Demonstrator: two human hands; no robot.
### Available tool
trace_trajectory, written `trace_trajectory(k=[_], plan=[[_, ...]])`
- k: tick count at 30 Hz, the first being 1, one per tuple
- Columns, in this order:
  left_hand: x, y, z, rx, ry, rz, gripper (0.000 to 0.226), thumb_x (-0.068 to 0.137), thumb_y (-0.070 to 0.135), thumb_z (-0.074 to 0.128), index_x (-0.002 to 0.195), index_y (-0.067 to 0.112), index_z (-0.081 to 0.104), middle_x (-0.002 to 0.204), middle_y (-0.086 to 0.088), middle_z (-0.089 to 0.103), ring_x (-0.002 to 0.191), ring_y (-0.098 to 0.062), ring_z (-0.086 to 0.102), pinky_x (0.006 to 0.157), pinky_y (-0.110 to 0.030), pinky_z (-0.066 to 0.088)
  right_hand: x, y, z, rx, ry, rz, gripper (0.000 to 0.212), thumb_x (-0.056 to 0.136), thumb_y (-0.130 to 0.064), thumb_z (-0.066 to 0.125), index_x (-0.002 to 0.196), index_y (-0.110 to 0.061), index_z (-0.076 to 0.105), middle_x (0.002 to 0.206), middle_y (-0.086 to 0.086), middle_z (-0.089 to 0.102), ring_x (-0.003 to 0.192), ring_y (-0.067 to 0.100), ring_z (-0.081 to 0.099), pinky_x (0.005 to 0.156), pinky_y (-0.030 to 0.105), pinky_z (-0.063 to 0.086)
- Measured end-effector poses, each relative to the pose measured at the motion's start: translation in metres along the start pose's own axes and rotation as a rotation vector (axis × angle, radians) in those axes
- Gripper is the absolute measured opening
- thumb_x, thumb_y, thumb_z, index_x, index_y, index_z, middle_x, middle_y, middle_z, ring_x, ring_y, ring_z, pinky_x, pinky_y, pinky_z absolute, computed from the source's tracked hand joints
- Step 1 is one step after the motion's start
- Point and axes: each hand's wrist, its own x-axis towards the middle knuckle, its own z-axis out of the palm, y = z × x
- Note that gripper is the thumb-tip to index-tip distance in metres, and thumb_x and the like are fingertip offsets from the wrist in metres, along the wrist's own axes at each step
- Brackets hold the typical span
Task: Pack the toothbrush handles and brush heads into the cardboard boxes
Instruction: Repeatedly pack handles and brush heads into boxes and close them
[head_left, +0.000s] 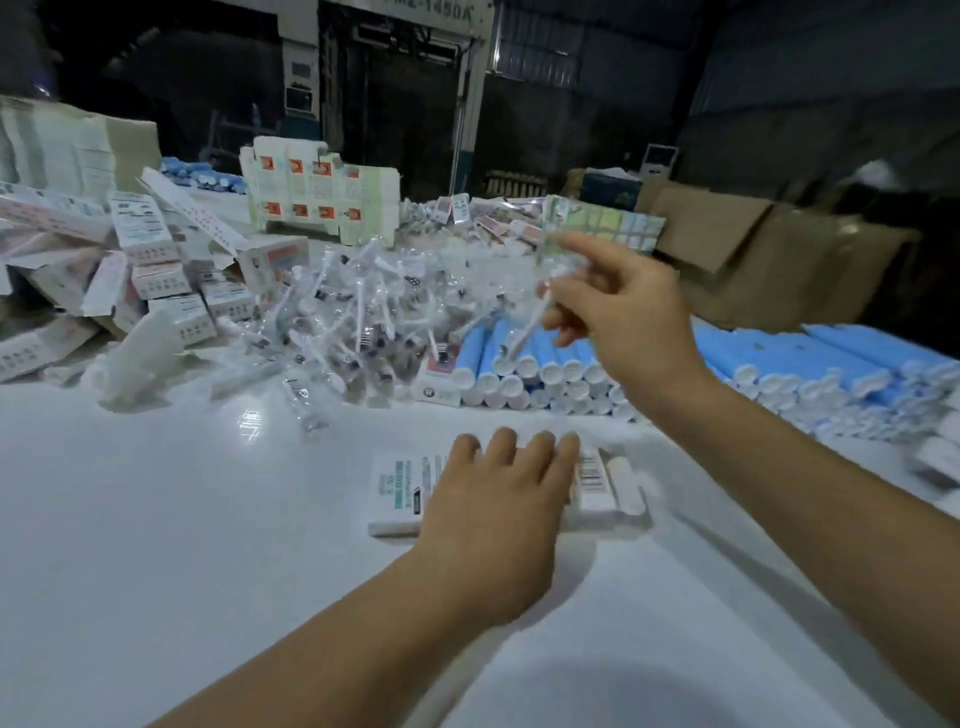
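Head cam: left hand lies flat, fingers straight and together, pressing a white box on the white table. Right hand is up over the blue handles, pinching a bagged brush head, kinda blurry.

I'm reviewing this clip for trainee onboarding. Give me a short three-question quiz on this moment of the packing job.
1. True or false: the left hand rests flat on a small box lying on the white table.
2. What does the right hand hold? A) a blue tube B) a brush head in a clear wrapper C) a folded carton
3. Fill in: the blue tubes with white caps are stacked to the ____ of the pile of wrapped brush heads.

Key: 1 true; 2 B; 3 right
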Motion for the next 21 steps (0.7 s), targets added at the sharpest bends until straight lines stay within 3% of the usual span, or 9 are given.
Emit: trace_trajectory(k=[4, 7, 13, 15, 17, 19, 21], plan=[[0.003, -0.004, 0.002, 0.038, 0.060, -0.061, 0.071, 0.091, 0.038, 0.039, 0.150, 0.023, 0.004, 0.148, 0.007, 0.026, 0.122, -0.025, 0.032, 0.095, -0.041, 0.025, -0.051, 0.040, -0.070, 0.296, 0.427, 0.330, 0.022, 0.087, 0.001, 0.061, 0.100, -0.013, 0.051, 0.053, 0.002, 0.064, 0.049, 0.011, 0.061, 0.047, 0.021, 0.050], [0.002, -0.003, 0.000, 0.048, 0.035, -0.110, 0.070, 0.089, 0.040, 0.040, 0.150, 0.025, 0.010, 0.147, 0.008, 0.030, 0.122, -0.024, 0.035, 0.094, -0.039, 0.027, -0.081, 0.067, -0.075, 0.448, 0.529, 0.515, 0.018, 0.087, 0.005, 0.059, 0.100, -0.004, 0.051, 0.053, 0.004, 0.062, 0.047, 0.012, 0.061, 0.045, 0.023, 0.051], [0.001, 0.001, -0.004, 0.033, 0.045, -0.133, 0.070, 0.091, 0.043, 0.044, 0.152, 0.025, 0.015, 0.150, 0.007, 0.032, 0.125, -0.024, 0.037, 0.096, -0.039, 0.030, -0.089, 0.066, -0.047, 0.434, 0.474, 0.582, 0.014, 0.085, 0.004, 0.063, 0.085, -0.005, 0.053, 0.056, 0.008, 0.064, 0.052, 0.015, 0.064, 0.048, 0.024, 0.051], [0.001, 0.005, -0.007, 0.053, 0.047, -0.118, 0.070, 0.087, 0.040, 0.052, 0.150, 0.021, 0.027, 0.145, 0.003, 0.042, 0.119, -0.026, 0.045, 0.092, -0.041, 0.036, -0.094, 0.068, -0.038, 0.247, 0.435, 0.571, 0.014, 0.083, -0.005, 0.068, 0.076, -0.013, 0.059, 0.067, 0.003, 0.066, 0.061, 0.014, 0.063, 0.057, 0.026, 0.049], [0.001, 0.008, -0.010, 0.050, 0.080, -0.110, 0.070, 0.077, 0.034, 0.069, 0.140, 0.013, 0.046, 0.132, -0.004, 0.057, 0.105, -0.031, 0.056, 0.081, -0.043, 0.044, -0.101, 0.068, -0.032, 0.077, 0.349, 0.500, 0.022, 0.084, -0.015, 0.068, 0.065, -0.024, 0.065, 0.082, -0.014, 0.067, 0.081, 0.007, 0.061, 0.073, 0.020, 0.045], [0.002, 0.006, -0.009, 0.027, 0.129, -0.112, 0.073, 0.067, 0.027, 0.080, 0.133, 0.007, 0.055, 0.122, -0.008, 0.063, 0.096, -0.035, 0.061, 0.073, -0.044, 0.047, -0.106, 0.065, -0.029, 0.004, 0.226, 0.438, 0.019, 0.092, -0.026, 0.059, 0.076, -0.032, 0.067, 0.101, -0.016, 0.066, 0.108, 0.007, 0.057, 0.094, 0.023, 0.041], [0.004, 0.003, -0.010, 0.036, 0.147, -0.094, 0.074, 0.066, 0.025, 0.082, 0.132, 0.006, 0.055, 0.122, -0.010, 0.063, 0.095, -0.036, 0.061, 0.072, -0.045, 0.047, -0.108, 0.062, -0.028, 0.007, 0.120, 0.412, 0.012, 0.096, -0.036, 0.049, 0.103, -0.037, 0.058, 0.092, -0.016, 0.072, 0.124, 0.017, 0.050, 0.106, 0.036, 0.037]])
